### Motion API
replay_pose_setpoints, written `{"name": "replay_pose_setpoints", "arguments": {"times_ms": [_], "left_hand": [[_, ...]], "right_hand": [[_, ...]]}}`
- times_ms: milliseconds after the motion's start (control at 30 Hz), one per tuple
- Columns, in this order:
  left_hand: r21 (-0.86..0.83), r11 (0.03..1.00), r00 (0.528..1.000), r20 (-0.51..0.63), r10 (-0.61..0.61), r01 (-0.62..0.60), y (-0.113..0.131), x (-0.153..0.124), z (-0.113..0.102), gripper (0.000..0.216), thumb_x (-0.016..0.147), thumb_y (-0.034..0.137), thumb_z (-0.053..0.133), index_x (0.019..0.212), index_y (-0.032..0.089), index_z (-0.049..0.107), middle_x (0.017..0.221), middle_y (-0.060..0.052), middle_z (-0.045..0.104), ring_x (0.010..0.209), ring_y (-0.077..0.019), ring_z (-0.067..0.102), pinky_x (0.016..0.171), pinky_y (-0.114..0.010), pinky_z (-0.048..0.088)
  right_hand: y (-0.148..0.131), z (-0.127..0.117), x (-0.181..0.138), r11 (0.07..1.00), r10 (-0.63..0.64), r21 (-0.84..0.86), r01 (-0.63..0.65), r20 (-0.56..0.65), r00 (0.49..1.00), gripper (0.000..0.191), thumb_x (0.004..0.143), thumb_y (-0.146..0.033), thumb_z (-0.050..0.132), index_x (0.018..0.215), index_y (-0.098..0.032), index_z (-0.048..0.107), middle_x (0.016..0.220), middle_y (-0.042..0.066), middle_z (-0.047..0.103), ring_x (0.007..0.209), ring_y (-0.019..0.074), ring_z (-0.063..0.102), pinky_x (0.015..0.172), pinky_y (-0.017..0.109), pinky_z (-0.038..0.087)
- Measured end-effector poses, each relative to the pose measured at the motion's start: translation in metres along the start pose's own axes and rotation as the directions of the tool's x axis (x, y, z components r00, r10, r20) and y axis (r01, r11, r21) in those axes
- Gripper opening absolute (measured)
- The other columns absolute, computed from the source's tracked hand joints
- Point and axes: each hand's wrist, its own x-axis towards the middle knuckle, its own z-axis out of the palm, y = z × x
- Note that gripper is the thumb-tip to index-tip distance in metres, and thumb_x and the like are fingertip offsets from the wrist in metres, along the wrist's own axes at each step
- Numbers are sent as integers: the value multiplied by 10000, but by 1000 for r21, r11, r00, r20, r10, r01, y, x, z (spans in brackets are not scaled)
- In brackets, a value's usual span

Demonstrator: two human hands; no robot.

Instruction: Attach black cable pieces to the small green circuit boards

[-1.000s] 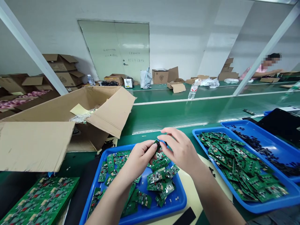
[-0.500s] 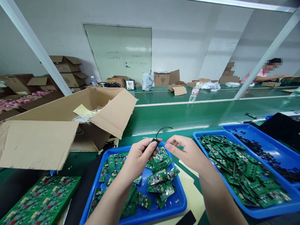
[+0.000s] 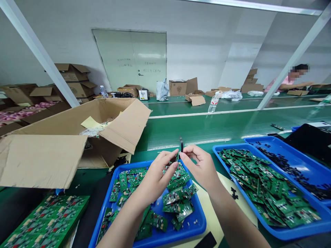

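Observation:
Above a blue tray [image 3: 204,223], my left hand [image 3: 158,174] holds a small green circuit board [image 3: 177,157] between thumb and fingers; much of the board is hidden. My right hand [image 3: 200,165] meets it from the right, thumb and forefinger closed on a thin black strip [image 3: 181,145]. This strip rises at the board's edge, and its lower end is covered by my fingertips. Loose circuit boards [image 3: 176,196] lie scattered in the tray under my hands.
To the right stand a blue tray [image 3: 280,234] heaped with circuit boards and another [image 3: 249,139] with small black pieces. Panelled boards [image 3: 46,220] are stacked at left. An open cardboard box [image 3: 41,155] stands behind them. Cream paper [image 3: 219,206] carries black pieces. Another person [image 3: 292,82] sits far right.
My right hand has come left to my left hand and closed on the strip. The strip, curved rightward before, now points up. Black pieces on the paper have come into sight.

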Motion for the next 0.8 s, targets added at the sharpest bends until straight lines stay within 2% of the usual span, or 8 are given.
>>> {"name": "replay_pose_setpoints", "arguments": {"times_ms": [133,333,433,533,633,700,800], "left_hand": [[5,1000,998,-67,6,-5,-6,1,1,383,878,310,529,1253,228,522,1125,-87,605,1013,-210,582,900,-380,474],[42,994,984,-148,102,-97,-6,3,1,239,860,308,567,1065,197,621,996,-78,642,938,-209,613,834,-354,514],[16,996,978,-186,93,-92,-5,2,3,234,858,304,568,1058,199,630,1002,-81,643,937,-212,615,832,-357,526],[-44,996,978,-200,65,-75,-4,1,6,246,856,293,567,1077,206,633,1011,-81,643,951,-211,617,829,-347,538],[-98,993,978,-201,45,-66,-4,1,9,252,850,283,574,1082,205,635,1019,-80,639,965,-208,618,819,-332,549],[-95,992,975,-214,63,-85,-6,2,9,251,854,284,572,1085,205,629,1023,-80,633,959,-204,621,821,-337,554],[18,987,961,-226,160,-160,-10,3,8,255,868,287,556,1106,214,612,1021,-82,630,957,-206,618,837,-354,549]], "right_hand": [[0,-3,1,994,25,107,-31,51,998,92,803,-256,577,737,-191,570,723,9,588,675,134,580,625,248,504],[-1,0,4,947,52,311,-78,89,995,91,746,-270,635,711,-193,603,744,14,610,700,143,574,649,267,502],[1,4,3,933,2,358,-27,71,997,69,763,-252,614,719,-198,607,755,19,626,724,152,590,690,288,503],[3,6,3,946,-93,315,79,28,995,79,781,-246,587,716,-202,584,761,28,621,749,167,595,696,305,504],[2,2,2,965,-199,180,191,25,980,74,807,-216,553,735,-205,564,769,31,602,771,174,589,701,314,502],[-2,-4,2,959,-280,52,277,70,957,52,819,-182,540,787,-208,572,807,39,604,812,181,586,740,332,501],[-7,-19,1,934,-333,-57,352,214,919,133,825,-152,541,931,-216,591,950,70,616,931,197,589,838,372,494]]}}
